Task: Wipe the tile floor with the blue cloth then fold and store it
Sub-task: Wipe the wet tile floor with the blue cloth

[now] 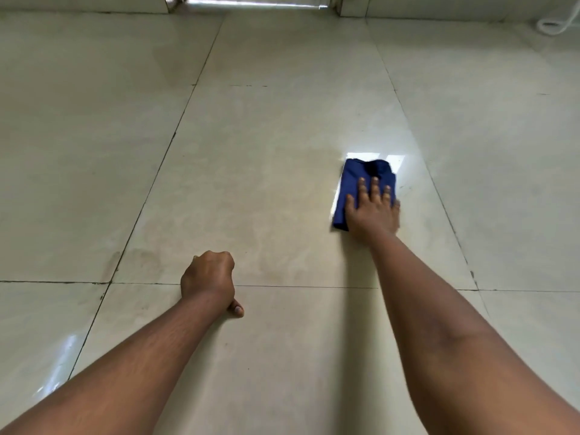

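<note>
**Right palm on the cloth, mid-wipe**

Nearest me, my left hand (208, 279) is curled into a loose fist, knuckles on the tile floor (266, 189), thumb tucked out to the side. It holds nothing; I judge it is only propping me up. It sits right on a grout line that runs across in front of me.

Further out and to my right, my right hand (372, 211) lies flat with its fingers (375, 186) spread, palm pressing down on the blue cloth (354, 180). It is not pinching the fabric, just pinning it. The cloth is bunched into a rough rectangle whose long axis runs away from me, in line with my forearm, and most of it lies ahead of and to the left of my palm. So the right arm is the working one, and the next stroke, I reckon, either pushes forward along that axis or sweeps sideways.

The glossy tiles show faint smears near my left hand and a bright glare just beyond the cloth. At the far edge a wall base and a shiny metal threshold (251, 1) close off the room.
</note>
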